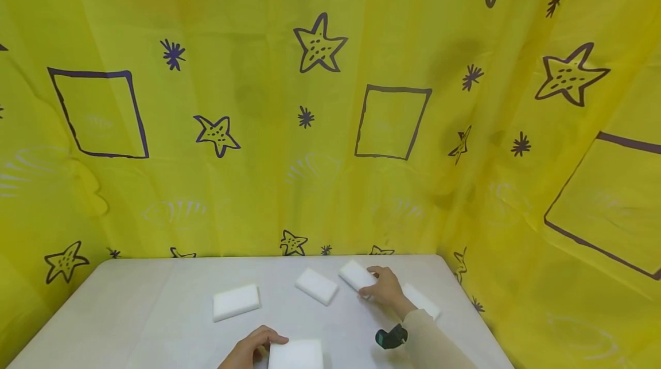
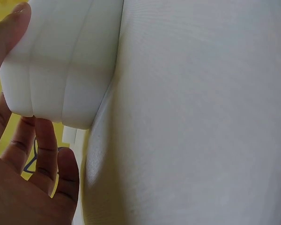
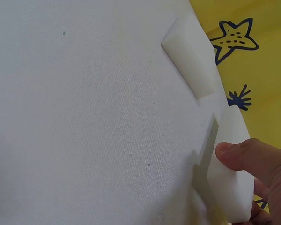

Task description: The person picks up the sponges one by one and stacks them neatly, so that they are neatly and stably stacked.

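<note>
White sponge blocks lie on the white tabletop (image 1: 170, 300). At the near edge, my left hand (image 1: 253, 346) holds a stack of white sponges (image 1: 296, 354), thumb on one side and fingertips against another. The left wrist view shows three layers in that stack. Toward the back right, my right hand (image 1: 384, 288) grips a single white sponge (image 1: 353, 274) by its near right end. In the right wrist view the thumb presses the broad face of this sponge (image 3: 232, 187), and the other fingers are partly hidden behind it.
Loose white sponges lie at the left (image 1: 236, 303), at the back middle (image 1: 317, 286) and behind the right forearm (image 1: 422, 300). A dark wrist device (image 1: 391, 337) sits by the right sleeve. Yellow curtain (image 1: 258, 185) with stars hangs around the table.
</note>
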Action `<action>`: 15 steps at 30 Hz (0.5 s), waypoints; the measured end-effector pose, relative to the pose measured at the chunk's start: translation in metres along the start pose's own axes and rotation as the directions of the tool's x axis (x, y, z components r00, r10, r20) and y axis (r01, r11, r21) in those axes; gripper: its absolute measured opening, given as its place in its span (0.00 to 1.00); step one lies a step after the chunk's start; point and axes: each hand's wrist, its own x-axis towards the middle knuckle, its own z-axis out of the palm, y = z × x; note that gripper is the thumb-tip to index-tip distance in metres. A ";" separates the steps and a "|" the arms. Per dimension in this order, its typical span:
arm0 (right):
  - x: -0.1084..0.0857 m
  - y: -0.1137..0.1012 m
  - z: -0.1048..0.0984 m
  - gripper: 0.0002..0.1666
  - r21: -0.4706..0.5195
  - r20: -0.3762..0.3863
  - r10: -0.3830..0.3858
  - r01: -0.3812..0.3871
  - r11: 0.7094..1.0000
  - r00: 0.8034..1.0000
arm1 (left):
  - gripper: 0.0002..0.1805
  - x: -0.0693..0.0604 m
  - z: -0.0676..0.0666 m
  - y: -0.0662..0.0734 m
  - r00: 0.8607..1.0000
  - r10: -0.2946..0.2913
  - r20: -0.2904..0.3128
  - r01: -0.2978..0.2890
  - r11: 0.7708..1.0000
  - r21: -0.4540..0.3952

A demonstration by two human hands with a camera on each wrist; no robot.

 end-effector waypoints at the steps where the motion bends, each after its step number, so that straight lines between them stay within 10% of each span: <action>1: 0.000 0.000 0.000 0.39 -0.006 0.000 0.000 0.000 1.000 1.000 | 0.27 0.000 0.000 0.000 1.000 -0.004 -0.001 0.004 1.000 0.000; 15: -0.014 -0.007 -0.007 0.37 -0.029 0.030 0.009 -0.008 1.000 1.000 | 0.27 0.001 0.000 -0.002 1.000 0.019 -0.005 -0.019 1.000 0.004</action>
